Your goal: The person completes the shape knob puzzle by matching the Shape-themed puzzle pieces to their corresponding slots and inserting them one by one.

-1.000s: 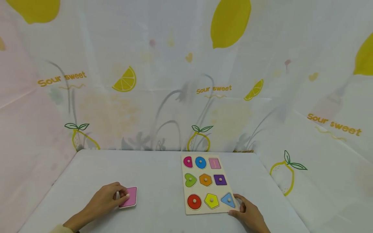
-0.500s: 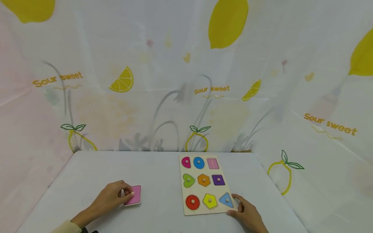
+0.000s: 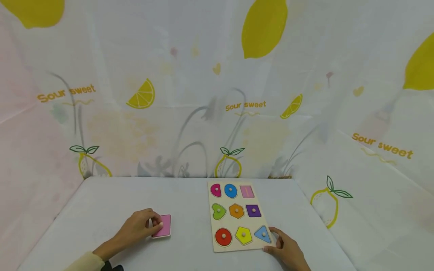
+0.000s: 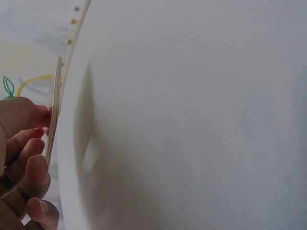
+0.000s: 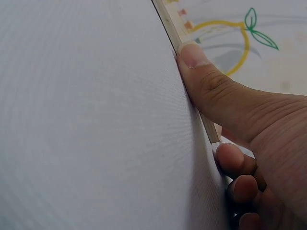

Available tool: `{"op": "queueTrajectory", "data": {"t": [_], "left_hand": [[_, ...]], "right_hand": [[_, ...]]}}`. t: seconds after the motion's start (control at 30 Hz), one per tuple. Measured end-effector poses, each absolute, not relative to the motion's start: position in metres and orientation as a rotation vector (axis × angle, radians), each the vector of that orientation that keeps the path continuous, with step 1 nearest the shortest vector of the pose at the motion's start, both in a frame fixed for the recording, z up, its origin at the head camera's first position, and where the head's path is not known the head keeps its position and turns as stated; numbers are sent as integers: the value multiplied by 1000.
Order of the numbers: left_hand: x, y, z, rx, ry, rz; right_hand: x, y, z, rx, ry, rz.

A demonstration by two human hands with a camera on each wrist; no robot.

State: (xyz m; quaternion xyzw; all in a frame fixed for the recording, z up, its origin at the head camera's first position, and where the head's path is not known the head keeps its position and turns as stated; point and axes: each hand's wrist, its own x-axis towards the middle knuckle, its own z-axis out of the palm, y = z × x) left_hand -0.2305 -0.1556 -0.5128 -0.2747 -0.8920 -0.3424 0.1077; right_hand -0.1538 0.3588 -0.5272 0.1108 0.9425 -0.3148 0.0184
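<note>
My left hand (image 3: 140, 226) pinches the small white knob of a pink square puzzle piece (image 3: 165, 225). In the left wrist view the thin wooden edge of the piece (image 4: 55, 96) shows side-on, held just above the white table with its shadow below. To the right lies a pale wooden peg puzzle board (image 3: 228, 225) with knobbed shapes in rows. At its far right corner is a pink square recess (image 3: 247, 192) with a light mark inside. My right hand (image 3: 288, 250) grips the board's near right corner, thumb on the near edge (image 5: 194, 55) and fingers at the side.
The white table (image 3: 190, 210) runs back to a curtain (image 3: 190, 131) printed with lemons and lettering, which also hangs at both sides. On the board sit a red circle (image 3: 220, 241), a yellow pentagon (image 3: 240, 237), a blue triangle (image 3: 260, 237) and several other shapes.
My left hand has carried the pink piece rightward, nearer the board. The right hand keeps its grip on the corner, and the head view has shifted slightly.
</note>
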Motion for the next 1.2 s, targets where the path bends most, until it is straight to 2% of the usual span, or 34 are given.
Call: {"op": "queueTrajectory", "data": {"t": [1.2], "left_hand": [[-257, -106, -510, -925, -2621, -992]], "right_hand": [[-153, 359, -529, 358, 2929, -988]]}}
